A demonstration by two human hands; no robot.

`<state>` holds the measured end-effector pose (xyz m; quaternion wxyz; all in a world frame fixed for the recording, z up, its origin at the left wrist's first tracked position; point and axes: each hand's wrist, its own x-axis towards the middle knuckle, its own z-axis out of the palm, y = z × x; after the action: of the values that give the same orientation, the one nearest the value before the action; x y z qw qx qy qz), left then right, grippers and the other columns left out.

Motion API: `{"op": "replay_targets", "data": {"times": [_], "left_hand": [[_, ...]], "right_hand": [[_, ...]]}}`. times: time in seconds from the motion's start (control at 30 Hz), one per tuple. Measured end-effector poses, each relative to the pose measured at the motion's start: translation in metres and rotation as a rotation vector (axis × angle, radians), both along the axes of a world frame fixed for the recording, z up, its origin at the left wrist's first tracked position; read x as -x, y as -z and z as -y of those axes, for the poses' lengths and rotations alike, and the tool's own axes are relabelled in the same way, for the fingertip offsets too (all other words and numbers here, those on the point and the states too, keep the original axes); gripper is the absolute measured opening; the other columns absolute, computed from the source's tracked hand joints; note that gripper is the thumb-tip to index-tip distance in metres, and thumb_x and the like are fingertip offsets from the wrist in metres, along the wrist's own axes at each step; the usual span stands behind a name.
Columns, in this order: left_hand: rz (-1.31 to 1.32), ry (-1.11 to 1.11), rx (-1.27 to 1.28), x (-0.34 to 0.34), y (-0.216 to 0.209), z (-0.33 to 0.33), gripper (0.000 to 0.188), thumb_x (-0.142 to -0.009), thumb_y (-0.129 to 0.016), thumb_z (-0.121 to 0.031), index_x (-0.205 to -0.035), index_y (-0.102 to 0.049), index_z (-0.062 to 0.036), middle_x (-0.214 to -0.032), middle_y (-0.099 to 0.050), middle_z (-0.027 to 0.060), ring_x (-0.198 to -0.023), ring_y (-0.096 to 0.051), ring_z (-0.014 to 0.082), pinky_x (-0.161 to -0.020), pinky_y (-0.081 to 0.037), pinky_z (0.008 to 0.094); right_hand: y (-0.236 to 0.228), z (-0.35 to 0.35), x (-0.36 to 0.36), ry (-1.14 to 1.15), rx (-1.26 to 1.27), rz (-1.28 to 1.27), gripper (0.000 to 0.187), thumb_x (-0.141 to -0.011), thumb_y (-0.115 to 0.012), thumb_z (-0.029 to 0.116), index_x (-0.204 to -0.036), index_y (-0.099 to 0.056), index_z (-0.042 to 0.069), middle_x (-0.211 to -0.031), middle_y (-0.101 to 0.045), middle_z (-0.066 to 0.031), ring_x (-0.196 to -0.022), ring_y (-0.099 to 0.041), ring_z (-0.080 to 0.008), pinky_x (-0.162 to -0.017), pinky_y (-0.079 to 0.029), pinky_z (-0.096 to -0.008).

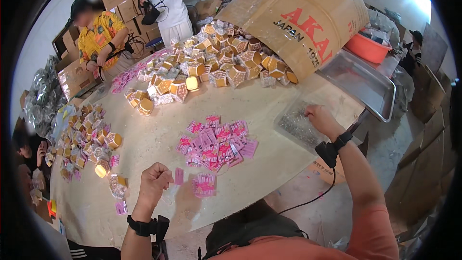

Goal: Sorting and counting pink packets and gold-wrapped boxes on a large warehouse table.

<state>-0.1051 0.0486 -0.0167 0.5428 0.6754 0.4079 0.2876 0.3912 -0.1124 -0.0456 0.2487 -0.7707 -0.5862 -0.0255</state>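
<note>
Pinching a small pink card (179,175) in curled fingers, the left hand (153,183) hovers near the table (269,110) front edge; the right hand (320,118), fingers closed, dips into a clear plastic bag (296,125) at the right rim, bare pale tabletop between them beside glossy pink cards (216,142).

right hand (321,119) fingertips hidden in clear bag (297,126), contents indistinct

One big cardboard box (298,14) tipped on the bench, one metal tray (358,84), one orange basin (368,47). Wrapped gold packets (216,62) and pink cards (216,142): too many to count. Two other people standing beyond.
</note>
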Motion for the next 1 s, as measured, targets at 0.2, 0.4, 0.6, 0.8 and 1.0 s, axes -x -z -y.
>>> {"op": "replay_targets", "data": {"times": [0.2,0.4,0.6,0.8,1.0], "left_hand": [[-0.005,0.013,0.032,-0.008,-0.002,0.007,0.011,-0.088,-0.057,-0.009,-0.078,-0.056,-0.0045,-0.065,-0.058,0.0003,-0.054,-0.047,0.0046,-0.05,-0.038,0.0193],[-0.005,0.027,0.039,-0.007,0.0,0.007,0.011,-0.088,-0.056,-0.008,-0.078,-0.056,-0.0043,-0.065,-0.058,0.0007,-0.054,-0.048,0.0048,-0.05,-0.039,0.0193],[0.037,0.031,0.069,-0.009,-0.002,0.008,0.01,-0.088,-0.057,-0.008,-0.078,-0.056,-0.0041,-0.066,-0.059,0.0015,-0.054,-0.048,0.0053,-0.051,-0.039,0.0194],[0.044,0.051,0.067,-0.01,-0.007,0.008,0.01,-0.088,-0.057,-0.008,-0.078,-0.056,-0.0039,-0.066,-0.059,0.0023,-0.055,-0.049,0.0058,-0.051,-0.04,0.0197],[0.043,0.064,0.075,-0.011,-0.006,0.009,0.01,-0.087,-0.057,-0.007,-0.078,-0.056,-0.0038,-0.066,-0.059,0.0023,-0.056,-0.05,0.0061,-0.052,-0.04,0.0198]], "right_hand": [[0.012,-0.002,0.011,-0.008,0.13,0.076,0.013,-0.072,-0.054,0.006,-0.081,-0.063,0.003,-0.083,-0.062,-0.0193,-0.083,-0.059,-0.0379,-0.073,-0.047,-0.0444],[0.012,-0.004,0.008,-0.004,0.171,0.002,0.01,-0.07,-0.057,0.007,-0.077,-0.061,0.001,-0.078,-0.061,-0.0196,-0.078,-0.059,-0.0371,-0.07,-0.046,-0.0446],[-0.011,0.0,0.001,-0.022,0.002,-0.152,0.009,-0.069,-0.06,0.006,-0.074,-0.058,0.0,-0.069,-0.058,-0.0184,-0.069,-0.058,-0.0343,-0.062,-0.045,-0.0401],[-0.04,0.002,0.009,0.041,0.015,-0.157,0.007,-0.07,-0.06,0.005,-0.072,-0.056,0.0,-0.068,-0.058,-0.0171,-0.066,-0.057,-0.0334,-0.06,-0.044,-0.0385],[-0.045,-0.002,0.008,-0.055,-0.006,0.027,0.006,-0.071,-0.059,0.004,-0.075,-0.058,0.0,-0.072,-0.059,-0.0187,-0.072,-0.058,-0.0354,-0.065,-0.045,-0.0408]]}}
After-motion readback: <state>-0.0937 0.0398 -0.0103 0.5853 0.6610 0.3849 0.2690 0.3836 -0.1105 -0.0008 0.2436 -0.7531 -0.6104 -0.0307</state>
